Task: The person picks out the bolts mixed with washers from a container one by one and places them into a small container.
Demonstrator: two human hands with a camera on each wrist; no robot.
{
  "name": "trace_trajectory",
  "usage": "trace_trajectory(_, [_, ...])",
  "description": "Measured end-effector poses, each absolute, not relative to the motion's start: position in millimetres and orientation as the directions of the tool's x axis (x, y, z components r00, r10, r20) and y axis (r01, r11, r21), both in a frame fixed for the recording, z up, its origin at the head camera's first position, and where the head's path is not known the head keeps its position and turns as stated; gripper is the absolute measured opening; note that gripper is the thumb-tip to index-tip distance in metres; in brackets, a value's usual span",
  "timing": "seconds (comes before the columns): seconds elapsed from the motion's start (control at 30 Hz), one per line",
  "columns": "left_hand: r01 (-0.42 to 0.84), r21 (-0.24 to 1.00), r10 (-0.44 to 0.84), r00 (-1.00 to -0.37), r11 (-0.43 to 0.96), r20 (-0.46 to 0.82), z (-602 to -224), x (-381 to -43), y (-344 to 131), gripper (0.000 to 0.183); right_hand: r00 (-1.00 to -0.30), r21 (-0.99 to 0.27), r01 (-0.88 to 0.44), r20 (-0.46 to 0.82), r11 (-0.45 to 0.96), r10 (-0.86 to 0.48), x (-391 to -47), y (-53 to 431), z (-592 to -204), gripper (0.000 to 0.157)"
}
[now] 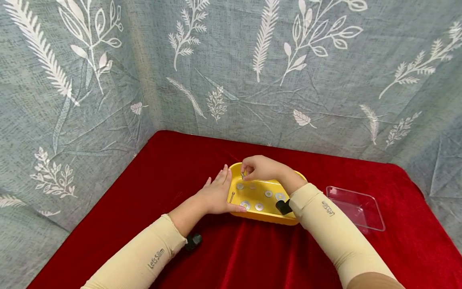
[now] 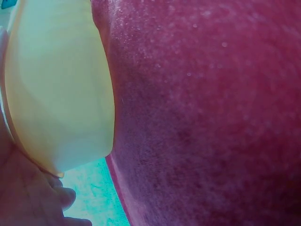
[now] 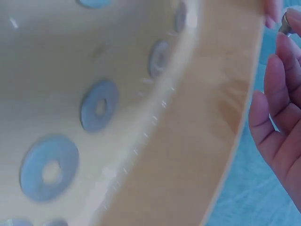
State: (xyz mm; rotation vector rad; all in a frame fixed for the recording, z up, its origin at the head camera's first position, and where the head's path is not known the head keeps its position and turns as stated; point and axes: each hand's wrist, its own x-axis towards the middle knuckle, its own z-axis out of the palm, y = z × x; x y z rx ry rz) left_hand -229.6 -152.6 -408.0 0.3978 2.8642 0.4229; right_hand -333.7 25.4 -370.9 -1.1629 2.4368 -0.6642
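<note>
A yellow tray sits on the red cloth, with several flat metal washers and a small screw inside. My left hand rests against the tray's left end, fingers extended along the side and thumb on the front rim. Above the far left part of the tray, my right hand pinches a small grey metal piece between thumb and fingertips. In the right wrist view this metal piece looks short and round; the fingers hide most of it. The left wrist view shows the tray's outer wall beside the left hand.
A clear plastic box stands to the right of the tray, partly behind the right forearm. Red cloth covers the table. Patterned grey-blue curtains hang behind and at the left. Black wrist mounts sit on the wrists.
</note>
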Motion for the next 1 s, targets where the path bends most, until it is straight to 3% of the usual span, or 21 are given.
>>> trace_trajectory(0.4, [0.228,0.296,0.287,-0.942,0.928,-0.174,-408,-228,-152,0.128,-0.622,-0.536,-0.638,-0.064,0.553,-0.780,-319,74,-336,0.012])
trace_trajectory(1.0, [0.229,0.292,0.286,-0.943,0.929,-0.171,-409,-229,-152,0.128,-0.744,-0.616,-0.519,-0.018,0.593,-0.668,-298,175,-322,0.015])
